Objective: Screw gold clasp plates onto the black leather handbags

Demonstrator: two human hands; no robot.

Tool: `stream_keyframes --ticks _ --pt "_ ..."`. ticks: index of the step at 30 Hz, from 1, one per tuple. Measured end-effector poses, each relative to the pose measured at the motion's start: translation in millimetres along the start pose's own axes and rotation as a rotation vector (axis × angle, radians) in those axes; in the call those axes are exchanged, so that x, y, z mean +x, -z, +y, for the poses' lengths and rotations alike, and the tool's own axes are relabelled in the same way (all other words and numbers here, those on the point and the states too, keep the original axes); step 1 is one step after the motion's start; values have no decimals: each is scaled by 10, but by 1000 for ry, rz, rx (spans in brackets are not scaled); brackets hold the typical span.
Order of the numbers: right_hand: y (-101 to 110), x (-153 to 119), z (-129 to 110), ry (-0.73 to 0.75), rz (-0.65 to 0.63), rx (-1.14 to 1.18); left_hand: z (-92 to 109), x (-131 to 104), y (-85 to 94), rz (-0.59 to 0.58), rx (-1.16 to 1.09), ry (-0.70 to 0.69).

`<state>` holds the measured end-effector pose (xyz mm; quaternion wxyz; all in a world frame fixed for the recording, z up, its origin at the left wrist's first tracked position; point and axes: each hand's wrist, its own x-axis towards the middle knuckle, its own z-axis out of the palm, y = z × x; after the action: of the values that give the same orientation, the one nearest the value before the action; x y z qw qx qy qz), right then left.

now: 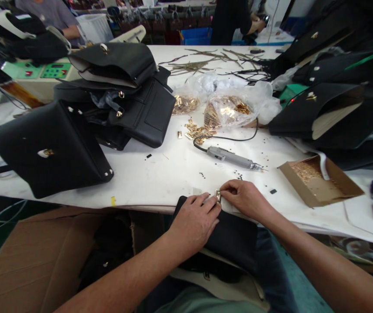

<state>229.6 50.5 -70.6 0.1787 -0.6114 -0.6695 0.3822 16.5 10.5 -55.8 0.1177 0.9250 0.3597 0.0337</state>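
Together, fingers of both hands pinch a small gold clasp against the black bag lying at the surface's near edge; left hand presses flat, right hand grips. Seemingly the clasp is placed, not fastened. Beyond the clasp lie one grey power tool, two hardware pouches, and one cardboard tray.

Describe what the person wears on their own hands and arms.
Nothing shows: the left hand and right hand are bare, with no gloves, rings or watch in view. Both forearms are uncovered to the picture's edge; no sleeves show.
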Motion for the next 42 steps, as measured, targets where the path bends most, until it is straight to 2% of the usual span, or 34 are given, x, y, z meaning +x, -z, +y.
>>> stream_keyframes --ticks 5,12,18,35,37,41,42 --pt "-22 1 16 55 4 1 -11 8 -11 2 -13 7" --pt "-5 -11 -8 57 -2 16 -10 11 -30 -2 -15 19" --pt "-12 -9 -4 90 4 -8 -3 33 16 -26 1 19" --pt "-36 -18 -6 91 6 13 10 29 -7 1 33 14" --pt "24 -10 -8 123 58 -15 4 20 -10 11 25 14" --pt "275 107 2 203 384 -312 -15 1 -31 48 10 23" --pt "341 164 7 196 416 -410 -17 -3 -38 56 6 27"
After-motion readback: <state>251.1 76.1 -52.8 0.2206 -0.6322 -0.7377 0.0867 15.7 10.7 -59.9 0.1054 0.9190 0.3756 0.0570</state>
